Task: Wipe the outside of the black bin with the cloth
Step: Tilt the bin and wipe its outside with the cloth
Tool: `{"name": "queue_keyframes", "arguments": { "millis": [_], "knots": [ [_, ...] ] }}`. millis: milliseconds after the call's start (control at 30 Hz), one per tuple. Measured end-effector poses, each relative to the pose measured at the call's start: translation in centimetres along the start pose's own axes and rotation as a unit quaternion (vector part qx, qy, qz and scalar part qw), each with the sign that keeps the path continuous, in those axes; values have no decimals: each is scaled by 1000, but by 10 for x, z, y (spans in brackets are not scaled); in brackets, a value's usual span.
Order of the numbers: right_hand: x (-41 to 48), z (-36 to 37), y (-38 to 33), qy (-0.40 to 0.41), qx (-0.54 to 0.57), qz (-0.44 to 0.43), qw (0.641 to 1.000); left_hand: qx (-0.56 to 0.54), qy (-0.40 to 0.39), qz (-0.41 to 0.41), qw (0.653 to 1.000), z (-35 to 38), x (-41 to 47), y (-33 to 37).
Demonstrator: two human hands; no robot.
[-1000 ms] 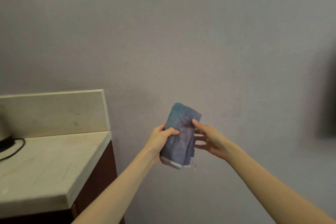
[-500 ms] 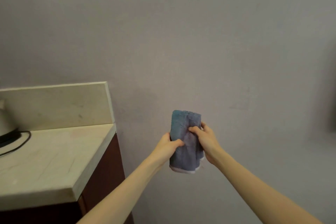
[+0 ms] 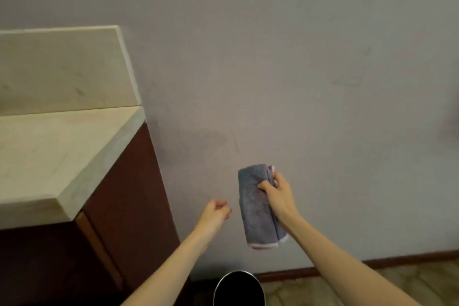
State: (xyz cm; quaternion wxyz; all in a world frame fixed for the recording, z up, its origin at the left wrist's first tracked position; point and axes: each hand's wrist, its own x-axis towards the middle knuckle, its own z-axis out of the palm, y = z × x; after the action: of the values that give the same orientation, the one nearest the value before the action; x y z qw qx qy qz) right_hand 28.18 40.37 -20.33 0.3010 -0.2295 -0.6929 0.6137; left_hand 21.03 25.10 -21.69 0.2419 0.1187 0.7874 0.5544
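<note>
The right hand is squeezing the folded blue cloth in the middle of the frame. The left hand is hanging loosely curled and empty beside it. The black bin is sitting at the bottom edge.

Pale stone counter on dark cabinet, grey wall

Folded cloth in right hand, left hand empty beside it, above black bin.

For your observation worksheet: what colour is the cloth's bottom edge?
White, a pale trim below the blue-grey cloth held in the right hand; seen in the head view.
</note>
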Motion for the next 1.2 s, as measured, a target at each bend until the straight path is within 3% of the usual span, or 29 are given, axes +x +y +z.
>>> {"name": "queue_keyframes", "arguments": {
  "millis": [333, 733, 1033, 1200],
  "knots": [
    [7, 12, 181, 31, 0, 62, 998, -27, 12, -17, 999, 51, 77, -154],
    [-3, 11, 420, 43, -13, 73, 996, 32, 12, -21, 999, 118, 156, -388],
    [-16, -17, 537, 132, -36, 56, 989, 112, -39, 43, 992, 173, 179, -508],
    [-38, -43, 589, 168, -63, 82, 980, 249, -111, 130, 953, 201, 170, -546]
  ]
}}
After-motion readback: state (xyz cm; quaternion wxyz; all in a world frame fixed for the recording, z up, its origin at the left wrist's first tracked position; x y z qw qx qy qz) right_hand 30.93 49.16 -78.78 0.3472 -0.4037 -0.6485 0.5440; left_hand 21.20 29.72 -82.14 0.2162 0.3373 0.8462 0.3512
